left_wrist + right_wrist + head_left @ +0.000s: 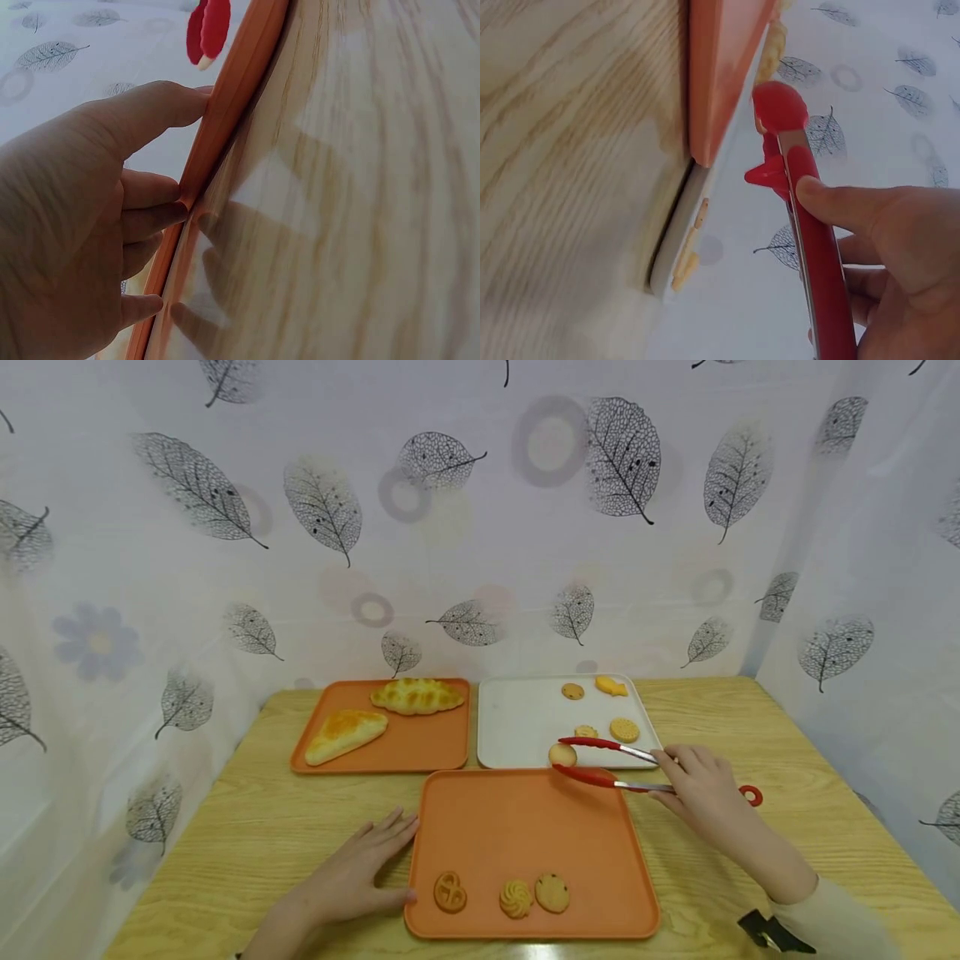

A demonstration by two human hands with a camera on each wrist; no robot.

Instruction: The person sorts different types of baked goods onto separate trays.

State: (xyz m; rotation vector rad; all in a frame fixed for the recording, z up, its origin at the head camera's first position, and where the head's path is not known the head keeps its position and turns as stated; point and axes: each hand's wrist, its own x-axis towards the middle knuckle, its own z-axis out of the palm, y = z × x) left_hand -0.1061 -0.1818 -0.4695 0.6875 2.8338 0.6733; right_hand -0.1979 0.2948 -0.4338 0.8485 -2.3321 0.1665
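My right hand [705,793] grips red-and-silver tongs [596,777], also large in the right wrist view [821,270]. A round cookie [562,755] is between the tong tips, over the white tray's front edge and close to the front orange tray [532,827]. My left hand [352,877] touches that tray's left rim with its fingers; the left wrist view shows the hand [90,202] against the orange rim [225,97]. Near the tray's front lie a pretzel cookie [450,892], a swirl cookie [516,899] and a round spotted cookie [552,892].
The white tray [517,718] at the back holds a small spotted cookie [573,692], a fish-shaped piece [611,686], a round biscuit [624,730] and one partly covered cookie [587,732]. Left of it, another orange tray [420,747] bears a braided bread [417,697] and a triangular bread [346,736].
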